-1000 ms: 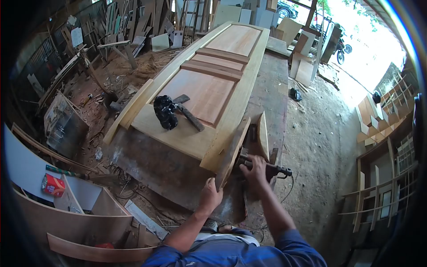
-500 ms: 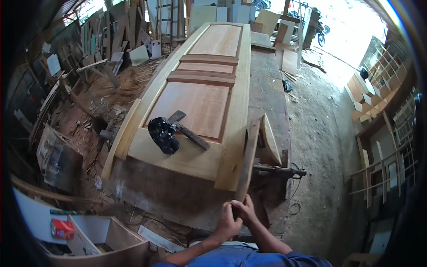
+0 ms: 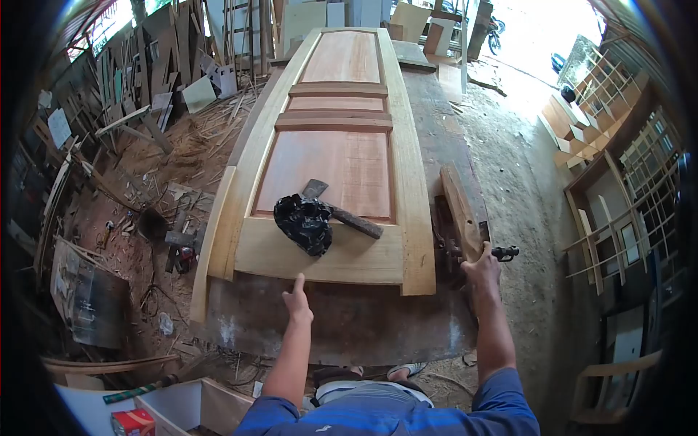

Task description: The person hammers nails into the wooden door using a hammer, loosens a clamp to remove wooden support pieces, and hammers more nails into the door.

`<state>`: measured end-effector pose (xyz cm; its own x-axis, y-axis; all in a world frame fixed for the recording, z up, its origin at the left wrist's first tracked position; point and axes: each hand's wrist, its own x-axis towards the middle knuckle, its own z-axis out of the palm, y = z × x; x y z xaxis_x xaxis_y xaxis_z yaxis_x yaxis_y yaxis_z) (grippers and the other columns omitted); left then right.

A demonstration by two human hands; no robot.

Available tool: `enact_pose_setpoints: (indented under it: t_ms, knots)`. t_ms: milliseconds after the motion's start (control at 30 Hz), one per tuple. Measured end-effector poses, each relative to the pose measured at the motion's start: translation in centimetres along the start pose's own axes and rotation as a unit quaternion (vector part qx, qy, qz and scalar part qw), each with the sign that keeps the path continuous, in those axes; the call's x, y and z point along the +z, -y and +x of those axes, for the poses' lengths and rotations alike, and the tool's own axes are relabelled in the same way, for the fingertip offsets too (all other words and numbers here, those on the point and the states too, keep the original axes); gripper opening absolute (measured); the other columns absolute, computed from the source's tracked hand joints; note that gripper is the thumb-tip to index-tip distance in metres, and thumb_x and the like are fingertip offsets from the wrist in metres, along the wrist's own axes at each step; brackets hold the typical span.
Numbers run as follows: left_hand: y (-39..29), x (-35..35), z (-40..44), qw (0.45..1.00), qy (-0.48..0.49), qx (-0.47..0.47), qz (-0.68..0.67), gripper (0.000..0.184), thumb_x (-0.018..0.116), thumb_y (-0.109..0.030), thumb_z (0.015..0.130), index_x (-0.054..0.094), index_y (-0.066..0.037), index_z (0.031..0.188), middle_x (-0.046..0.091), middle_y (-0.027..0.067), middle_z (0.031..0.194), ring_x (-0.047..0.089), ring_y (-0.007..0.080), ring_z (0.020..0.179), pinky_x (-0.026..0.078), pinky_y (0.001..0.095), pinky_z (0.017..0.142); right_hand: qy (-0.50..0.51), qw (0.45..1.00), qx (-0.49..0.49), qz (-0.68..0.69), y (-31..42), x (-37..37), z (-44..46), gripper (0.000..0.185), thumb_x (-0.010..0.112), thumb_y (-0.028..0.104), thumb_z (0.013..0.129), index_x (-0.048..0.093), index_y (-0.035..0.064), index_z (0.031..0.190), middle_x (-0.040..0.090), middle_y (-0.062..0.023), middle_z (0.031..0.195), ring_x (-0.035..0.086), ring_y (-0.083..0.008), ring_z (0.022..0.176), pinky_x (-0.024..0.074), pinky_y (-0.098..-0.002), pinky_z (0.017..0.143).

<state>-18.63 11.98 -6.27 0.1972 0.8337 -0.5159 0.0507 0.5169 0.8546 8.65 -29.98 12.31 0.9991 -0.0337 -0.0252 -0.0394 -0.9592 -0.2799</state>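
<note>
My left hand is open, index finger stretched forward, holding nothing. It is just before the near edge of a panelled wooden door lying on the workbench. My right hand closes on the near end of a wooden piece at the bench's right side; its fingers are partly hidden. Beside that hand juts a dark metal tool whose kind I cannot make out. On the door lie a crumpled black plastic bag and a hammer-like tool with a wooden handle, its head partly covered.
A loose wooden strip lies along the door's left edge. The workbench extends toward me. A white box with a red can-like item stands at lower left. Wood scraps cover the left floor; lattice frames stand at right.
My hands, together on the end of a long wooden piece before, are now apart. The left has moved left and forward, the right to the bench's right side. The view has shifted.
</note>
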Motion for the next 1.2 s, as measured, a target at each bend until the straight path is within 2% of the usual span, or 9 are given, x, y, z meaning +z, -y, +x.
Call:
enact_pose_setpoints:
  t_ms: [33,133,233,300,500,667,767,933,1200]
  knots:
    - [-0.9,0.1,1.2,0.997,-0.061,-0.012,-0.043,0.07,0.086,-0.039,0.097,0.061,0.011,0.138,0.069,0.0187,0.134,0.066,0.0293,0.126,0.053,0.0467,0.108,-0.012,1.0,-0.014,-0.022,-0.2,0.7,0.7,0.09,0.089,0.036,0.074,0.051,0.0058,0.151,0.077,-0.031,0.117,0.075,-0.0481,0.111,0.0597,-0.0536,0.101]
    - [-3.8,-0.7,4.9,0.975,0.051,-0.04,-0.212,0.079,0.086,-0.042,0.098,0.057,0.011,0.149,0.068,0.0192,0.143,0.065,0.0286,0.131,0.053,0.0469,0.112,-0.277,0.933,-0.182,-0.138,-1.1,5.0,1.3,0.078,0.088,0.04,0.081,0.056,0.0039,0.142,0.077,-0.0292,0.119,0.075,-0.0463,0.114,0.0594,-0.0523,0.101]
    - [-4.4,-1.0,7.7,0.968,0.066,-0.023,-0.239,0.076,0.086,-0.042,0.098,0.059,0.011,0.146,0.07,0.0161,0.14,0.066,0.0279,0.128,0.054,0.048,0.11,-0.074,0.988,-0.112,0.072,2.8,6.2,-3.4,0.067,0.086,0.046,0.087,0.063,0.0024,0.133,0.077,-0.0251,0.119,0.073,-0.0435,0.117,0.0575,-0.0512,0.101]
    - [-3.9,-1.7,9.0,0.974,0.071,-0.034,-0.21,0.076,0.087,-0.042,0.098,0.06,0.011,0.145,0.07,0.0155,0.139,0.068,0.0278,0.126,0.056,0.0472,0.109,0.093,0.993,0.025,0.064,5.2,6.9,-7.9,0.064,0.082,0.054,0.092,0.064,0.0036,0.127,0.076,-0.0201,0.107,0.072,-0.041,0.116,0.0568,-0.0503,0.101]
    - [-4.5,-2.8,9.3,0.989,0.069,-0.02,-0.13,0.072,0.088,-0.04,0.097,0.063,0.012,0.141,0.071,0.0143,0.137,0.071,0.0262,0.118,0.058,0.0428,0.104,-0.106,0.994,0.013,-0.021,4.6,13.2,-11.4,0.079,0.078,0.067,0.092,0.062,0.0008,0.133,0.075,-0.02,0.105,0.073,-0.0422,0.11,0.057,-0.0519,0.1]
    - [-4.2,-2.9,8.7,0.984,0.099,-0.026,-0.142,0.066,0.085,-0.039,0.1,0.065,0.01,0.14,0.071,0.0123,0.138,0.07,0.0247,0.119,0.059,0.0422,0.104,0.019,0.971,0.089,0.221,1.8,15.0,-12.4,0.088,0.075,0.076,0.091,0.075,-0.0091,0.116,0.077,-0.0341,0.115,0.073,-0.05,0.117,0.0569,-0.0546,0.1]
    - [-5.0,-3.6,5.9,0.985,0.093,-0.03,-0.143,0.063,0.083,-0.038,0.102,0.066,0.009,0.14,0.071,0.0107,0.138,0.07,0.0243,0.12,0.059,0.0426,0.105,0.017,0.968,0.035,0.249,-1.7,17.1,-11.4,0.084,0.077,0.071,0.092,0.075,-0.009,0.118,0.079,-0.0287,0.103,0.079,-0.0433,0.093,0.062,-0.0495,0.083]
    - [-0.2,-10.2,4.3,0.961,0.174,-0.052,-0.208,0.057,0.08,-0.034,0.104,0.066,0.005,0.143,0.07,0.0101,0.142,0.069,0.026,0.125,0.055,0.0434,0.111,0.105,0.912,0.072,0.39,-4.2,12.9,-18.3,0.073,0.082,0.063,0.092,0.075,-0.0049,0.116,0.074,-0.0129,0.089,0.068,-0.0204,0.058,0.0532,-0.0347,0.049]
    - [0.1,-17.7,0.2,0.969,0.159,-0.08,-0.174,0.053,0.072,-0.035,0.109,0.066,0.003,0.145,0.069,0.0096,0.145,0.065,0.0273,0.132,0.049,0.046,0.117,0.301,0.85,0.117,0.416,-7.3,10.0,-23.0,0.066,0.083,0.048,0.096,0.07,-0.0046,0.133,0.077,-0.0118,0.11,0.074,-0.0184,0.095,0.0584,-0.0357,0.081]
